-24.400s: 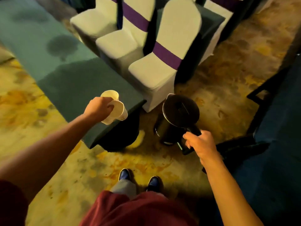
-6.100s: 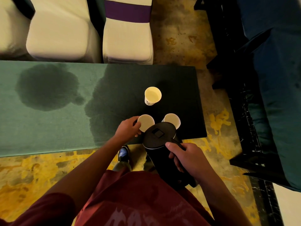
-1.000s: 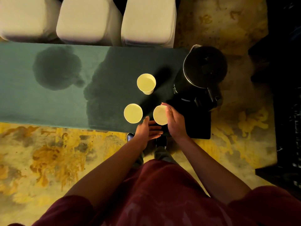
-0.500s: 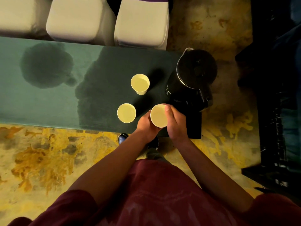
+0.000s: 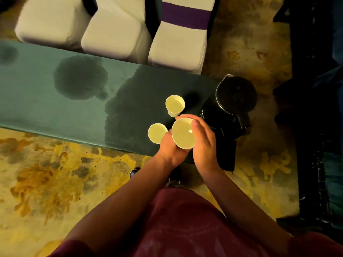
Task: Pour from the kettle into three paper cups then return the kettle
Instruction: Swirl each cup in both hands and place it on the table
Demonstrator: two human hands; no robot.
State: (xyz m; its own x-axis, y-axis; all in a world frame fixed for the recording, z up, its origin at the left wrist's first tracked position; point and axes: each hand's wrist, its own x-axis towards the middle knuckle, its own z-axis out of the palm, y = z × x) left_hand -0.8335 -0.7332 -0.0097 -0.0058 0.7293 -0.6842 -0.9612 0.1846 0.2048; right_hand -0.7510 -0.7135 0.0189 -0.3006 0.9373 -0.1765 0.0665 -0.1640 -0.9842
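A black kettle (image 5: pixel 235 96) stands at the right end of the green-clothed table (image 5: pixel 46 108), lid closed, handle toward me. One paper cup (image 5: pixel 174 105) stands upright on the wet cloth. A second paper cup (image 5: pixel 157 133) stands nearer the front edge. The third paper cup (image 5: pixel 182 133) is lifted above the table, held between both hands and looking larger. My left hand (image 5: pixel 169 148) cradles it from below and left. My right hand (image 5: pixel 203 140) wraps its right side with the thumb on the rim.
Dark wet patches (image 5: pixel 79 78) spread over the tablecloth. Three white-covered chairs (image 5: pixel 115 32) line the far side, one with a purple band. Dark furniture (image 5: pixel 315 108) fills the right edge. Patterned yellow carpet (image 5: pixel 46 182) lies below, with my shoes (image 5: pixel 135 172) near the table.
Both hands closed around the nearest right cup and raised it off the table toward me. The kettle and the other two cups stayed put.
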